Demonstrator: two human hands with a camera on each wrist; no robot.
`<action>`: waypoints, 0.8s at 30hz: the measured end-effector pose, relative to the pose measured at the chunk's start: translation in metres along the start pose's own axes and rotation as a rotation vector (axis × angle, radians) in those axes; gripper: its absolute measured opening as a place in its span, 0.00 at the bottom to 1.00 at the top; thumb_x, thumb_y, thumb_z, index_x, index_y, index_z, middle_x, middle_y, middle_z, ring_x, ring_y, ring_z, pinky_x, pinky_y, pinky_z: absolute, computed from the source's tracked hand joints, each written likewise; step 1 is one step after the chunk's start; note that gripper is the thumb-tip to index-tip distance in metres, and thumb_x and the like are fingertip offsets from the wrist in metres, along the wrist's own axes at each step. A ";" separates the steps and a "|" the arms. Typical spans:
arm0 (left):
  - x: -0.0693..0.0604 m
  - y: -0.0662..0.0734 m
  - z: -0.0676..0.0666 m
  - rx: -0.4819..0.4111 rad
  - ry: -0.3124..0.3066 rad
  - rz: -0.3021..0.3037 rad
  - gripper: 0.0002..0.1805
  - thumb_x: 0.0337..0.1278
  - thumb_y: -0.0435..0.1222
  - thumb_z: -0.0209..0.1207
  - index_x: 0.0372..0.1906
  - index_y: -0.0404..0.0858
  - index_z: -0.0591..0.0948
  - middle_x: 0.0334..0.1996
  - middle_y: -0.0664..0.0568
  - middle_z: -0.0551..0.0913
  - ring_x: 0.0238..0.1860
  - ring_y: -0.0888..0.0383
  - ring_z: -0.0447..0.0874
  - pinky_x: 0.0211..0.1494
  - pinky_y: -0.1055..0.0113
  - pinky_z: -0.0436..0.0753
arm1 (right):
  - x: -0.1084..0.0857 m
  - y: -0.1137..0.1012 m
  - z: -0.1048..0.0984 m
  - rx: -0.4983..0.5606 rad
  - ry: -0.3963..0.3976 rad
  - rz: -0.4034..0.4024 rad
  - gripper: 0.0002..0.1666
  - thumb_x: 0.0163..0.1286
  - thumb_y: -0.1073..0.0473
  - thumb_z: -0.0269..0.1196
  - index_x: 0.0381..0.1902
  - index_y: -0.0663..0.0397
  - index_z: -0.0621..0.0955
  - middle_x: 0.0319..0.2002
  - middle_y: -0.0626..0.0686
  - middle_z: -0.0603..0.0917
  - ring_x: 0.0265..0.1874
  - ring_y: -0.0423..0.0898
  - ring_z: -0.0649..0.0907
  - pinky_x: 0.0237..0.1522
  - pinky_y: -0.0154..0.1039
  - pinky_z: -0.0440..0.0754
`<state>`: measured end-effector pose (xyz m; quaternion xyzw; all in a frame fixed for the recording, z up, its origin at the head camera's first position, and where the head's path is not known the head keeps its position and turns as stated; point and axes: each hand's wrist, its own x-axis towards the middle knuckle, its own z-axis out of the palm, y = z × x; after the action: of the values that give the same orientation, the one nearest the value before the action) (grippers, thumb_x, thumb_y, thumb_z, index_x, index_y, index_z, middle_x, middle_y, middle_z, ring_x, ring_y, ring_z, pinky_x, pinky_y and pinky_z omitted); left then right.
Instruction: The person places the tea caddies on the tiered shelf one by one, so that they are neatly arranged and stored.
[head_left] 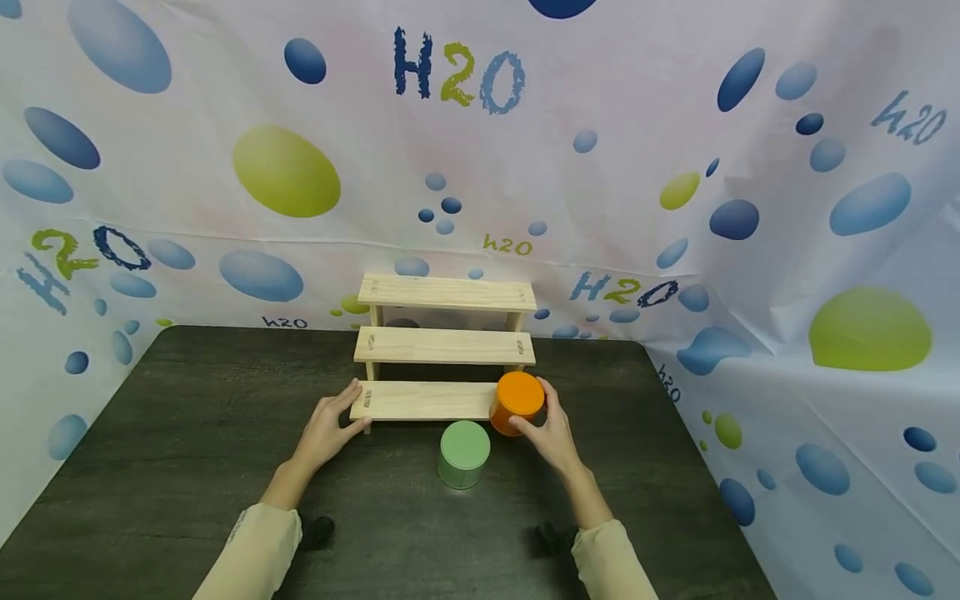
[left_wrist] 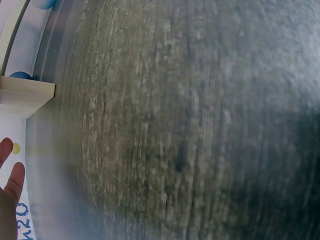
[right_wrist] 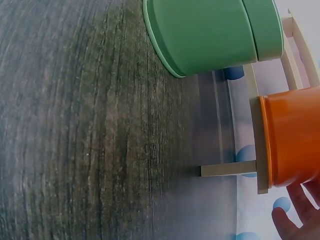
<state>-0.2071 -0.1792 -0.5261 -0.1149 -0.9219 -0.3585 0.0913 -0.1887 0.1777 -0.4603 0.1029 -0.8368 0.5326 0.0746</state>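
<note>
My right hand (head_left: 552,435) grips the orange tin (head_left: 517,402), thumb on the near side and fingers round the right. The tin is round, glossy and bright orange, with a flat lid and a thin rim at its base. It stands upright at the right end of the lowest step of the pale wooden stand (head_left: 423,400). At 9 o'clock from it, my left hand (head_left: 328,429) rests at the step's other end, fingers fairly straight, thumb apart. The upper two steps rise towards 10 and 11 o'clock. A lidded green tin (head_left: 463,454) stands upright on the dark table (head_left: 187,433) between 7 and 8 o'clock, near the step's front edge. Behind hangs a spotted sheet (head_left: 637,167).
</note>
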 end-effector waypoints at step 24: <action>0.000 -0.001 0.001 0.007 -0.010 -0.005 0.36 0.49 0.37 0.64 0.62 0.27 0.66 0.64 0.38 0.62 0.52 0.39 0.68 0.50 0.43 0.70 | 0.013 0.003 0.000 -0.020 0.001 0.029 0.45 0.55 0.65 0.67 0.65 0.70 0.56 0.59 0.70 0.67 0.57 0.64 0.68 0.59 0.61 0.61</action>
<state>-0.2073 -0.1794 -0.5274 -0.1138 -0.9239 -0.3549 0.0862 -0.2016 0.1781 -0.4599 0.0897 -0.8434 0.5253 0.0680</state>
